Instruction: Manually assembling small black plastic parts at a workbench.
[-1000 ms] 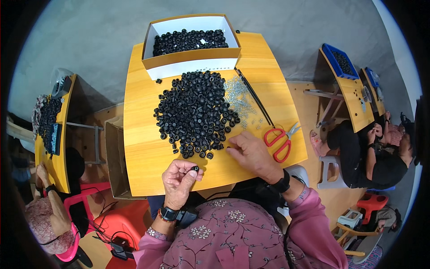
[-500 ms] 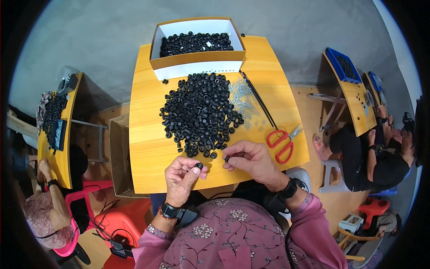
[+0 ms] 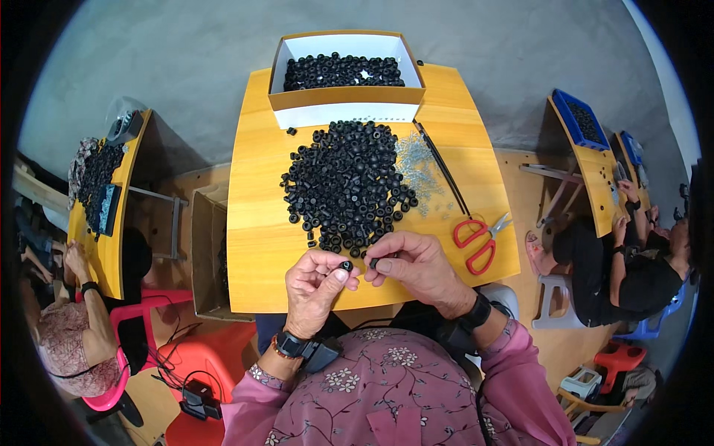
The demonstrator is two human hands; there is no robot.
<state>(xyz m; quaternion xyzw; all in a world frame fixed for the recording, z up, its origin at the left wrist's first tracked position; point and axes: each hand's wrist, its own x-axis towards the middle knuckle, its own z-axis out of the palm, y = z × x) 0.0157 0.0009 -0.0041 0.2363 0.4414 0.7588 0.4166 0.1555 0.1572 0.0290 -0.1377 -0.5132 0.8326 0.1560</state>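
Observation:
Between the thumb and fingers of my left hand (image 3: pixel 312 288) is a small round black cap-like part (image 3: pixel 346 265), its hollow end facing up. My right hand (image 3: pixel 424 273) pinches another small dark piece (image 3: pixel 374 262), mostly covered by the fingertips. Both hands are close together above the near edge of the yellow table (image 3: pixel 256 260), with a small gap between the two pieces. Just beyond them spreads a big heap of similar black parts (image 3: pixel 342 186). Small clear or silvery bits (image 3: pixel 418 167) lie along the heap's right side.
Red-handled scissors (image 3: pixel 480 239) lie at the right, below two thin black rods (image 3: pixel 442 169). An open box (image 3: pixel 348 97) of black parts stands at the far edge. A cardboard carton (image 3: pixel 210 256) is beside the table's left side. Other people work at tables on both sides.
My hands have come closer together, the left one moving right toward the other. Each keeps its small black piece. The whole view has shifted slightly, so the table appears further right.

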